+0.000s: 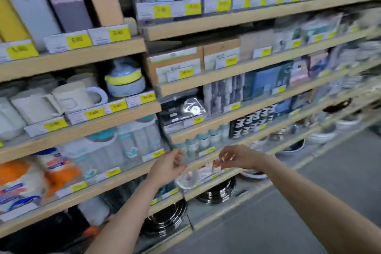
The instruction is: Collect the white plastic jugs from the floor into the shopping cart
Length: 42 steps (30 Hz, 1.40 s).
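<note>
Both my arms reach forward in front of the store shelves. My left hand (168, 166) hangs in the air with loosely curled fingers and holds nothing. My right hand (237, 158) is beside it, a hand's width to the right, fingers loosely curled and empty too. The picture is blurred by motion. White jugs with handles (71, 97) stand on a shelf at the left. No jug on the floor and no shopping cart is in view.
Wooden shelves (206, 80) with yellow price tags fill the view, stocked with boxes, bottles (204, 140), bowls and stacked dark plates (218, 190) on the lowest level. Grey floor (319, 181) lies at the lower right.
</note>
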Available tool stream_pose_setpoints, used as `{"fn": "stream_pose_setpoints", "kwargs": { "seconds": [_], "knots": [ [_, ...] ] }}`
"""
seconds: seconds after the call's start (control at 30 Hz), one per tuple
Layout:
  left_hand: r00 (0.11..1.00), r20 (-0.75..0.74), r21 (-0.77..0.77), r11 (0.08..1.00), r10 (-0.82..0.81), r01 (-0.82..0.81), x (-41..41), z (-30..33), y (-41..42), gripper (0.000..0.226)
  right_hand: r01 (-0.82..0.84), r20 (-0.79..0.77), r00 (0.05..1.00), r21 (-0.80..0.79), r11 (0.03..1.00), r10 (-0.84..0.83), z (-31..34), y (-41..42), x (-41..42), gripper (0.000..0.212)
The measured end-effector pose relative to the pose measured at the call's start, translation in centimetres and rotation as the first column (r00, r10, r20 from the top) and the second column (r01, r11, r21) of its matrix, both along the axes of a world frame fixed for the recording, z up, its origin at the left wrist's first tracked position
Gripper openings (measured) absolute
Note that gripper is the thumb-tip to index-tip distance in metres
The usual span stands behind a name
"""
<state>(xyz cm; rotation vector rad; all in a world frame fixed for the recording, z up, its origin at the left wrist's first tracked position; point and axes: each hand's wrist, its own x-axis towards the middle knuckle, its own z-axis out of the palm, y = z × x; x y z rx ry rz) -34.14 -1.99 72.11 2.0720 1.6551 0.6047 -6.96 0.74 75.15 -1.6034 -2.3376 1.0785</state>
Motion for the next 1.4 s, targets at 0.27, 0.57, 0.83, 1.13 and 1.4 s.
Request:
{"fn": "stream_pose_setpoints", "kwargs": {
  "seconds": [0.27,0.57,0.83,1.13,1.4],
  "knots": [
    [0.963,0.101,-0.034,0.967,-0.249,0.253,28.0,-1.4,10.7,0.032,0.343,-0.007,0.939,0.001,0.939,-0.343,-1.7,2.3,26.8,0.034],
    [0.86,0.248,-0.192,0.847,-0.447,0.496,59.5,-2.6,17.6,0.016,0.617,-0.096,0.783,-0.008,0.787,-0.614,-3.5,4.3,52.6,0.025],
    [0.818,0.298,-0.311,0.76,-0.492,0.57,74.0,-8.3,24.9,0.011,0.758,-0.158,0.64,-0.026,0.651,-0.752,-8.7,7.4,67.4,0.011],
    [0.772,0.272,-0.381,0.672,-0.574,0.634,93.6,-10.0,42.6,0.008,0.81,-0.066,0.553,-0.19,0.555,-0.83,-11.9,21.8,86.1,0.012],
    [0.759,0.236,-0.379,0.661,-0.607,0.647,111.1,-10.4,54.5,0.011,0.864,-0.024,0.444,-0.255,0.434,-0.896,-13.4,32.0,104.6,0.024]
  ]
}}
